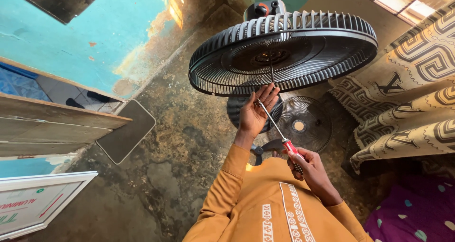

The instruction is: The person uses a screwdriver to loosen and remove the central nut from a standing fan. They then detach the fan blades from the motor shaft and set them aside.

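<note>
Below the dark fan head [283,52], which tilts over the stained concrete floor [180,152], the person in an orange sleeve works with both hands. The left hand [256,111] reaches up to the lower rim of the fan's rear guard, fingers loosely curled around the thin metal shaft near its tip, steadying it. The right hand [310,168] is closed around the red handle of a screwdriver [277,130], its grip pressed firmly on the handle, with the shaft slanting up and to the left toward the guard's edge. By the look of it, the step in hand is setting the screwdriver's tip at a fastening on the guard's rim; whether the tip is already seated is hidden by the fingers. The next move would seem to call for keeping the shaft in line with the fastening while the handle is turned. On the floor beneath lie a round wire grille [303,123], a second darker round part just beside it, and a fan blade partly hidden behind the arms. A patterned curtain [412,90] hangs to the right.
</note>
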